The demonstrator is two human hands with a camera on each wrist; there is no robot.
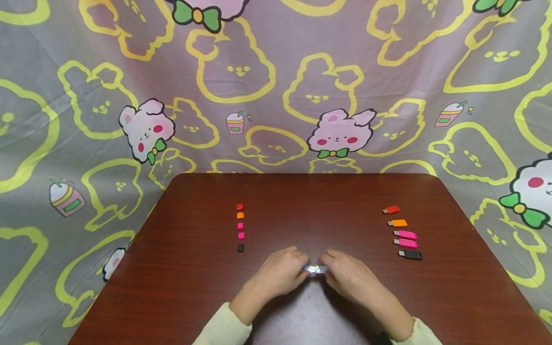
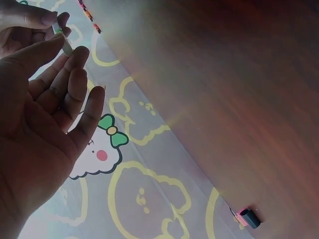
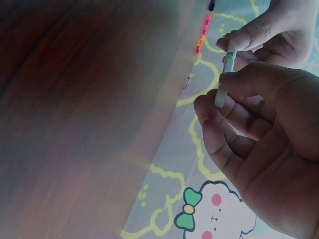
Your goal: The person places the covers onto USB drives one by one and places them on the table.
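Above the near middle of the table, my left hand [image 1: 282, 270] and right hand [image 1: 347, 273] meet at a slim white USB stick [image 1: 316, 269]. Each hand pinches one end between thumb and fingers, and a shiny middle part shows between them. The right wrist view shows the white stick [image 3: 228, 64] edge-on, with a greenish spot near its centre; its ends are partly hidden by the fingertips. In the left wrist view my left thumb and forefinger [image 2: 70, 50] grip it, the other fingers loosely bent.
On the brown table [image 1: 319, 211], a column of small caps runs down the left: red [image 1: 239, 206], orange [image 1: 240, 215], two pink [image 1: 241, 235], black [image 1: 240, 247]. Uncapped USB sticks in matching colours line the right, from red [image 1: 392, 210] to black [image 1: 410, 255]. Patterned cloth [image 1: 276, 96] surrounds the table.
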